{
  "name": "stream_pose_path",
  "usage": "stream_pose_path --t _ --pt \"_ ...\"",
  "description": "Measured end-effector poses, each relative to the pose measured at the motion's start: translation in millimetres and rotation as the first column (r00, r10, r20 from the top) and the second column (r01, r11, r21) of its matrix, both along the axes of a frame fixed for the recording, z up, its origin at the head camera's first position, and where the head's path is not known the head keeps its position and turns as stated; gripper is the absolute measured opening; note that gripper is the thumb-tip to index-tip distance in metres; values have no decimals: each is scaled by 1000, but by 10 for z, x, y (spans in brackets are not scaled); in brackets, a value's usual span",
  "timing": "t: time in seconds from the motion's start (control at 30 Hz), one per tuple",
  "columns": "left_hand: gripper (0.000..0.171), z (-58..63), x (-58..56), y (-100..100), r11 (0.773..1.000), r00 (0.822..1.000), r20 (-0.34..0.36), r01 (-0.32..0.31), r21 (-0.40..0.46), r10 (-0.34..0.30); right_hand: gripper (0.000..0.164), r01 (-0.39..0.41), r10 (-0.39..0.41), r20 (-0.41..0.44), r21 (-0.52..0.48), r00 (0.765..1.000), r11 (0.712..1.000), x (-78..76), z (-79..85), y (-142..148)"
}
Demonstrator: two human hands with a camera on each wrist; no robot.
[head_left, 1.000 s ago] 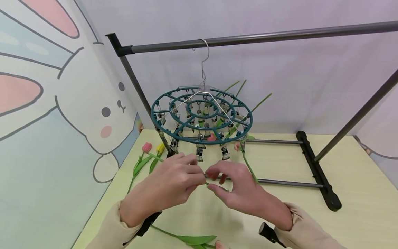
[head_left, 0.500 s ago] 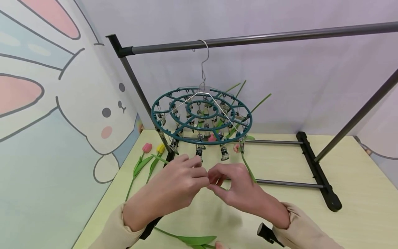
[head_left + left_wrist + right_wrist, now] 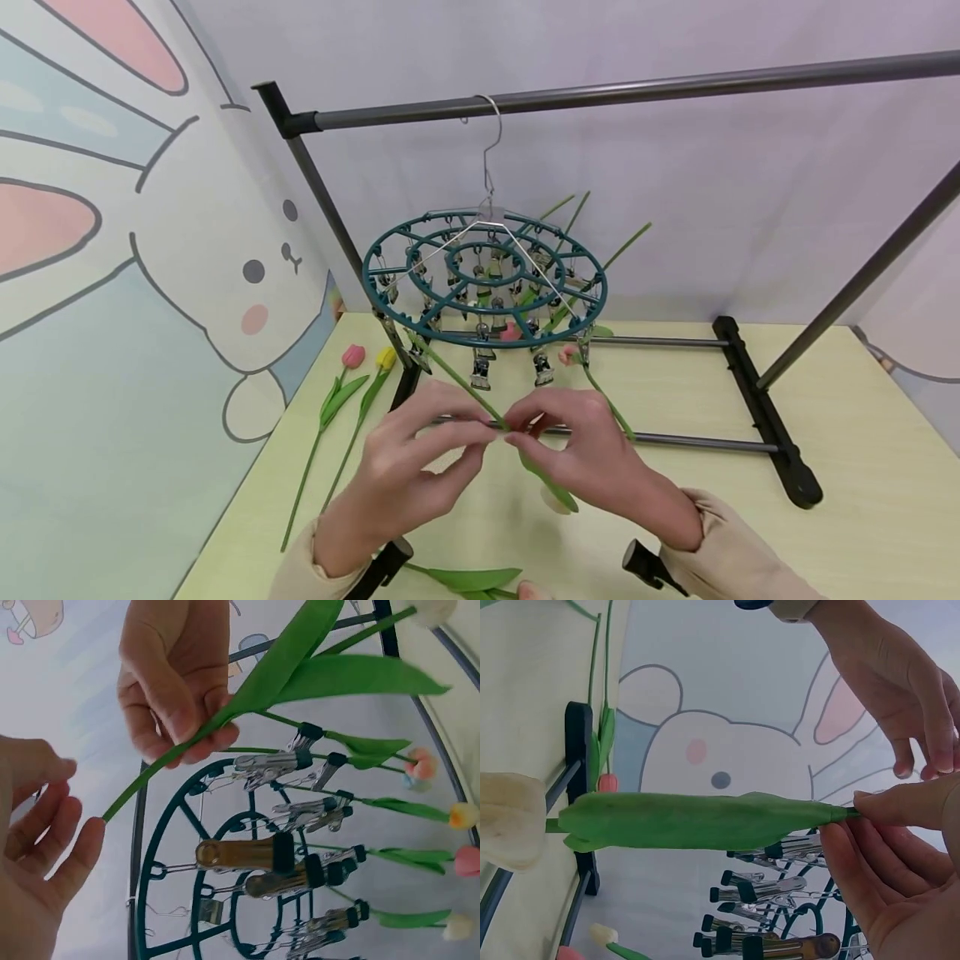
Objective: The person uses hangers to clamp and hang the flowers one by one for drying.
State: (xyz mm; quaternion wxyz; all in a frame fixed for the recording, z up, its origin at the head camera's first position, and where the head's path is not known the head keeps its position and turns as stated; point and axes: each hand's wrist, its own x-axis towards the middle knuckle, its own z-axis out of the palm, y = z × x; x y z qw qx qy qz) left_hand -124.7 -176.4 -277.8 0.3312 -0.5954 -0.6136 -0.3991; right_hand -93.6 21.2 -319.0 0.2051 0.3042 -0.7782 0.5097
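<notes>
My right hand (image 3: 585,442) pinches the stem of a white tulip (image 3: 510,817) between thumb and fingertips, just where the green leaf (image 3: 697,821) begins. In the head view the bare stem (image 3: 457,379) slants up and left from the pinch, and the bloom hangs low beneath the right hand. My left hand (image 3: 420,467) is beside the stem with loosely bent, parted fingers; in the left wrist view a fingertip overlaps the stem's end. Ahead of both hands hangs a round teal clip hanger (image 3: 483,340) with metal clips (image 3: 480,371), several of them gripping upside-down tulips (image 3: 397,810).
The hanger hooks over a dark metal rack bar (image 3: 637,92); the rack's black foot (image 3: 765,408) stands on the pale table (image 3: 885,467). A pink tulip (image 3: 352,357) and a yellow tulip (image 3: 386,359) lie at left. Another flower with green leaves (image 3: 472,579) lies at the near edge.
The left fingers have parted and the left hand has shifted slightly down, exposing the stem. The stem has swung upright, and the tulip's leaf and bloom now show below the right hand.
</notes>
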Motion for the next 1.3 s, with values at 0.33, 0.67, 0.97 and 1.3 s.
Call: stream_pose_path --t 0.33,0.67,0.97,1.3 --pt "28 -334 -24 57 988 871 491 -65 142 -13 17 26 -27 -31 -24 999 999 15 15 -19" --pt "36 -435 6 164 980 747 658 -46 196 -97 21 16 -16 11 -56 1000 998 13 -7 -61" --pt "27 -425 4 147 975 755 639 3 224 -150 29 125 -126 -66 -21 990 992 11 -20 7" --pt "28 -446 13 116 976 742 655 -4 217 -143 38 298 -299 -217 -36 929 954 -57 -44 134"
